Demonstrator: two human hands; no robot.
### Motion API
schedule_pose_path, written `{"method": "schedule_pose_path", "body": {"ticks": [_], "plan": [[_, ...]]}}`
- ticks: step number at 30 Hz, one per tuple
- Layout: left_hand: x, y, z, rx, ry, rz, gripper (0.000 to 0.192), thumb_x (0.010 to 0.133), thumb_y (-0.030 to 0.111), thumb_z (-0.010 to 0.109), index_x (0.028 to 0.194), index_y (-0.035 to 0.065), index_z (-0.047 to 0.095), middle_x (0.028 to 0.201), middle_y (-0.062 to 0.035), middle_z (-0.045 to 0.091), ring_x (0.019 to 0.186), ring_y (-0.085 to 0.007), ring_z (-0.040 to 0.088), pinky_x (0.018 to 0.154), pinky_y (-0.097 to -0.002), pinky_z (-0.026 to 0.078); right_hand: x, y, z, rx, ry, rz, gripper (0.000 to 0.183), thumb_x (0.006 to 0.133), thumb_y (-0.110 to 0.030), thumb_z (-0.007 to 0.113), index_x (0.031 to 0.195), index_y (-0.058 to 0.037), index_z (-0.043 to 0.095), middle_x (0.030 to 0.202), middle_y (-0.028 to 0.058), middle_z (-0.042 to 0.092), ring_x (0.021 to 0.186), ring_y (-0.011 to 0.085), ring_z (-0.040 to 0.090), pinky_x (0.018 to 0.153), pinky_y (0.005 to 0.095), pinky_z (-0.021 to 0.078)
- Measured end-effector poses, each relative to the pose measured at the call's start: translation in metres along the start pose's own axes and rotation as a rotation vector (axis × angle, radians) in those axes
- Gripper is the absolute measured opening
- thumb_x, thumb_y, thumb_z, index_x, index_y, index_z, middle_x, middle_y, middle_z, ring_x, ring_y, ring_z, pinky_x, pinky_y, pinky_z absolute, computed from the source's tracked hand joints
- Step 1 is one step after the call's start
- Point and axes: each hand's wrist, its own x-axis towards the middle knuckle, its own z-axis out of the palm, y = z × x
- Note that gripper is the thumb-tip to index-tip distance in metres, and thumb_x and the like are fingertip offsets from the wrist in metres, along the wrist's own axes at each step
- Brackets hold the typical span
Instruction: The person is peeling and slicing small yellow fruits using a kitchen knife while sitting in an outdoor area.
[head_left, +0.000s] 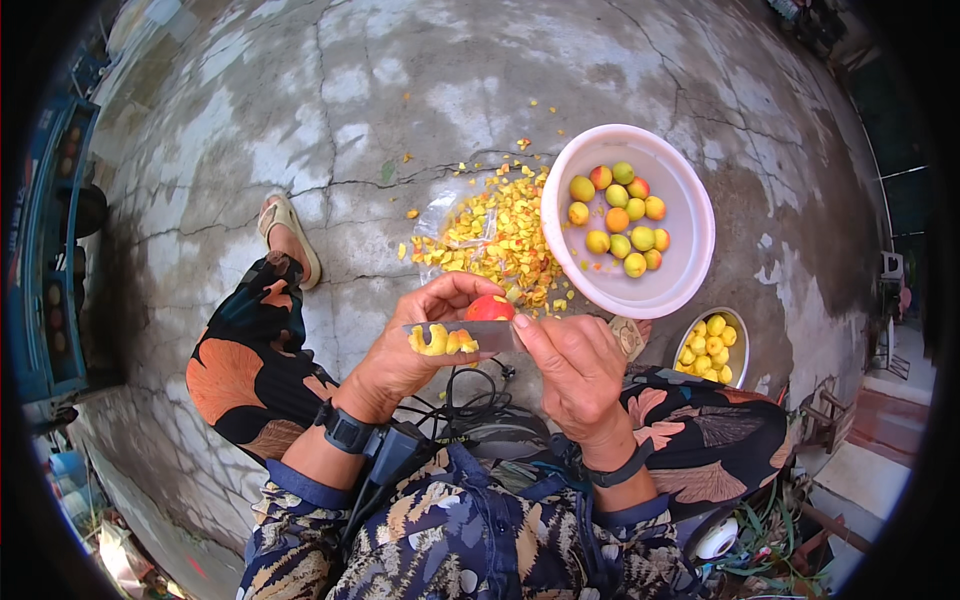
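Note:
My left hand (394, 356) holds a red apricot-like fruit (490, 307) between thumb and fingers, with a small yellow patch on it. In my right hand (581, 371) is a knife (496, 337); its handle is hidden by my fingers. The broad blade lies across the near side of the fruit, pointing left, and yellow peel pieces (442, 340) cling to its flat. Just beyond my hands, a heap of yellow and reddish peelings (499, 225) lies on the ground, partly over clear plastic film (439, 214).
A pinkish-white plastic basin (694, 210) with several unpeeled fruits stands ahead on the right. Nearer my right knee is a metal bowl (742, 349) of peeled yellow fruits. Black cables (480, 397) hang between my legs. A blue metal rack (71, 247) stands left on the cracked concrete floor (262, 97).

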Motion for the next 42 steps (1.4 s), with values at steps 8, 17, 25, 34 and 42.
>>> {"method": "schedule_pose_path", "body": {"ticks": [8,17,25,34,42], "plan": [[-0.002,0.006,0.007,0.025,0.053,-0.088,0.059,0.072,-0.005,0.084,0.124,-0.0006,0.057,0.118,-0.0079,0.066,0.108,-0.0161,0.065,0.099,-0.0313,0.052,-0.009,0.019,0.003,-0.073,0.126,0.292,0.041,0.070,0.005,0.064,0.110,0.0020,0.071,0.088,0.0124,0.065,0.076,0.0279,0.062,0.065,0.0378,0.0491],[-0.003,0.003,0.002,0.201,0.131,-0.050,0.053,0.070,-0.003,0.085,0.116,-0.0006,0.059,0.111,-0.0065,0.067,0.103,-0.0148,0.065,0.092,-0.0291,0.054,-0.003,-0.003,0.003,-0.084,-0.034,0.001,0.046,0.072,-0.003,0.061,0.117,0.0021,0.068,0.094,0.0106,0.065,0.080,0.0261,0.061,0.067,0.0381,0.0466],[-0.002,0.008,0.011,0.036,0.185,-0.090,0.046,0.071,-0.008,0.083,0.110,-0.0001,0.060,0.109,-0.0079,0.068,0.099,-0.0149,0.065,0.088,-0.0284,0.056,-0.003,0.003,0.004,0.033,0.062,0.170,0.043,0.068,0.007,0.062,0.111,0.0030,0.070,0.089,0.0118,0.065,0.074,0.0277,0.061,0.063,0.0387,0.0477],[-0.001,0.005,0.006,-0.010,0.132,-0.006,0.051,0.067,-0.008,0.084,0.112,0.0013,0.061,0.120,-0.0140,0.066,0.112,-0.0196,0.063,0.103,-0.0347,0.049,-0.010,0.015,0.007,-0.021,0.119,0.326,0.045,0.066,0.010,0.063,0.110,0.0042,0.070,0.089,0.0128,0.066,0.074,0.0297,0.062,0.066,0.0382,0.0497],[0.000,0.002,0.002,0.138,0.133,0.038,0.051,0.069,-0.012,0.082,0.113,0.0019,0.059,0.113,-0.0079,0.065,0.104,-0.0161,0.063,0.091,-0.0325,0.058,-0.002,0.001,0.010,0.027,0.030,0.077,0.044,0.070,0.006,0.063,0.114,0.0033,0.069,0.090,0.0111,0.064,0.075,0.0268,0.060,0.063,0.0375,0.0456]]}}
